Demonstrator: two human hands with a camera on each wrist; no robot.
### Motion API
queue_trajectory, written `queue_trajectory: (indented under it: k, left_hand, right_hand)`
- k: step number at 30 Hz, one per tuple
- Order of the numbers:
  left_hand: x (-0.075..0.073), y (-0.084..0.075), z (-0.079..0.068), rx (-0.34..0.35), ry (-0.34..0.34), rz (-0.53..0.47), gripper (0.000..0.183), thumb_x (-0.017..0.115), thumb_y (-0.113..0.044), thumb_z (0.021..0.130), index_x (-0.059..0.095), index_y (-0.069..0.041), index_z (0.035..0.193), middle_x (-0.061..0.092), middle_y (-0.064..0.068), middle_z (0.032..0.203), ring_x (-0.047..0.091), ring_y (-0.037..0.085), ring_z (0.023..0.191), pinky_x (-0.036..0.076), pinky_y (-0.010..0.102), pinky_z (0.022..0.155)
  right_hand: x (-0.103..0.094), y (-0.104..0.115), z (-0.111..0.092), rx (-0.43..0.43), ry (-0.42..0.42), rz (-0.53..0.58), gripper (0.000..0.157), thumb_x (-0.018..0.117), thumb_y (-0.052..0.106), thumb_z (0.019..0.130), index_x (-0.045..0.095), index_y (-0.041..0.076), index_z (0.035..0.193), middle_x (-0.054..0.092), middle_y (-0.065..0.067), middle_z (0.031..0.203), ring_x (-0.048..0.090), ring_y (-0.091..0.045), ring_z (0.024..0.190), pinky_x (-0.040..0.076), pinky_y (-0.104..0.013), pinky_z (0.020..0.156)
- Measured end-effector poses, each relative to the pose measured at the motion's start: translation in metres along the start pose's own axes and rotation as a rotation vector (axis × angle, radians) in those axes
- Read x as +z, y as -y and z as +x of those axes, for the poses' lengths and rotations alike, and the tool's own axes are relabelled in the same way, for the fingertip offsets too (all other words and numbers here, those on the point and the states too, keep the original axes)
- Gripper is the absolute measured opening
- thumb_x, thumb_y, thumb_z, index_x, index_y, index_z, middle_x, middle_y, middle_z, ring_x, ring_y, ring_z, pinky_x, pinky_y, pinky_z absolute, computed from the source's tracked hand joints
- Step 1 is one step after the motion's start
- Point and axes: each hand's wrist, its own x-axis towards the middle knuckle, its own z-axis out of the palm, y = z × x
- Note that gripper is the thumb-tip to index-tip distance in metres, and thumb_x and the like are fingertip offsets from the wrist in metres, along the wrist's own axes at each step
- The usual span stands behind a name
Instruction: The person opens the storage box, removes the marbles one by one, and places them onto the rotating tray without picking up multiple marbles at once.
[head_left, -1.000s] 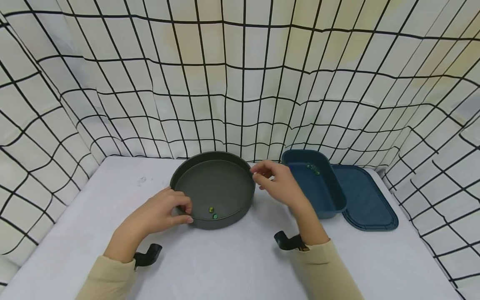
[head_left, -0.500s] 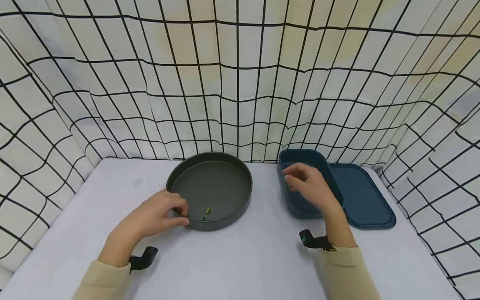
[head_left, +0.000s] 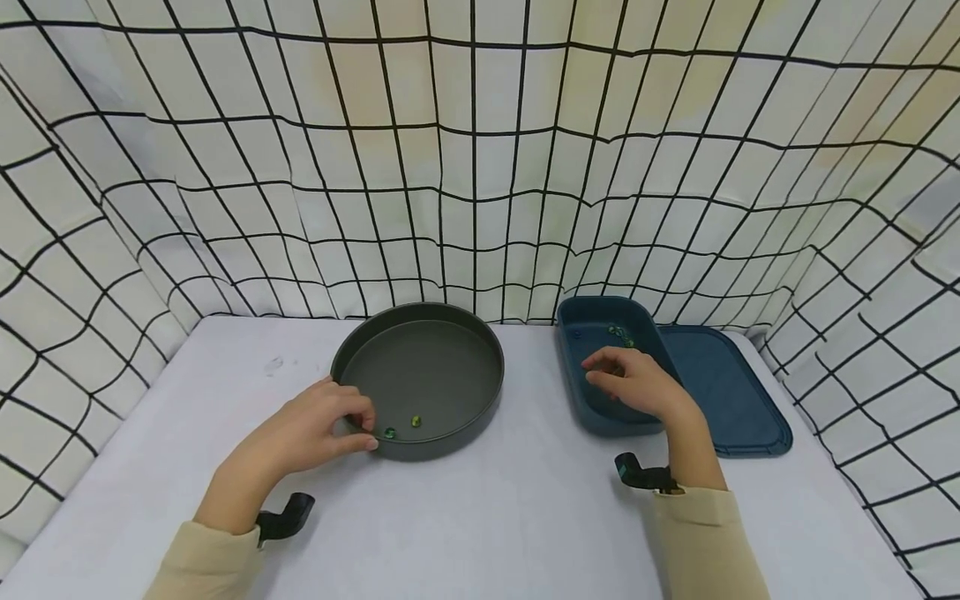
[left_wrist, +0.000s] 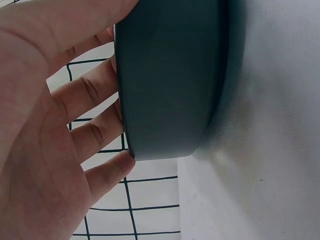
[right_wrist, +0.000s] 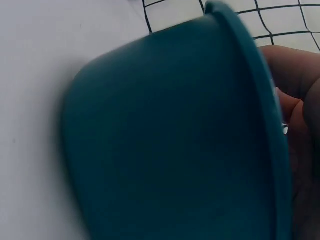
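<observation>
My left hand (head_left: 318, 425) holds the near-left rim of a round dark grey cake pan (head_left: 420, 367). Its thumb lies outside the wall, and its fingers reach over the rim, as the left wrist view also shows. A small yellow-green bead (head_left: 416, 422) and a green bead (head_left: 390, 433) lie in the pan near its front edge. My right hand (head_left: 637, 382) hovers over a deep blue rectangular box (head_left: 573, 379), fingers loosely bent, with no held thing visible. Several small green beads (head_left: 621, 336) lie at the box's far end. In the right wrist view, the box wall (right_wrist: 170, 135) hides most fingers.
A flat blue lid (head_left: 738, 400) lies right of the box, partly hidden behind it. The white-covered table (head_left: 465, 517) is bounded at the back and sides by black netting (head_left: 472, 200) before a pale cloth.
My right hand has moved from the pan's right rim rightward to over the box. The green bead has rolled left along the pan's front edge. My left hand stays on the rim.
</observation>
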Motion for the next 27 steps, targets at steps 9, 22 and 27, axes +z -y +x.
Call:
queue_trajectory:
  k: [9,22,27]
  left_hand:
    - [-0.002,-0.001,0.000,0.016,0.001,-0.006,0.022,0.085,-0.031,0.079,0.063,-0.033,0.083,0.056,-0.023,0.082,0.054,0.007,0.081,0.043,0.035,0.080]
    - [-0.001,0.000,-0.002,0.015,-0.011,-0.014,0.023,0.085,-0.031,0.079,0.063,-0.034,0.083,0.056,-0.023,0.082,0.053,0.008,0.082,0.042,0.035,0.081]
    - [0.000,0.000,-0.003,0.011,-0.014,-0.014,0.024,0.086,-0.030,0.078,0.062,-0.034,0.082,0.055,-0.023,0.081,0.052,0.008,0.081,0.042,0.035,0.080]
  right_hand:
    - [-0.001,-0.007,0.000,0.081,0.067,-0.042,0.030,0.059,0.027,0.101,0.064,0.010,0.125,0.068,-0.004,0.093,0.060,-0.018,0.077,0.050,-0.034,0.068]
    - [0.007,-0.012,0.003,0.124,0.176,-0.027,0.026,0.056,0.022,0.101,0.064,0.007,0.121,0.067,-0.004,0.094,0.062,-0.017,0.079,0.051,-0.033,0.070]
    - [0.011,-0.011,0.004,0.117,0.192,-0.040,0.024,0.057,0.016,0.097,0.066,0.007,0.118,0.067,-0.004,0.097,0.060,-0.016,0.080,0.050,-0.032,0.071]
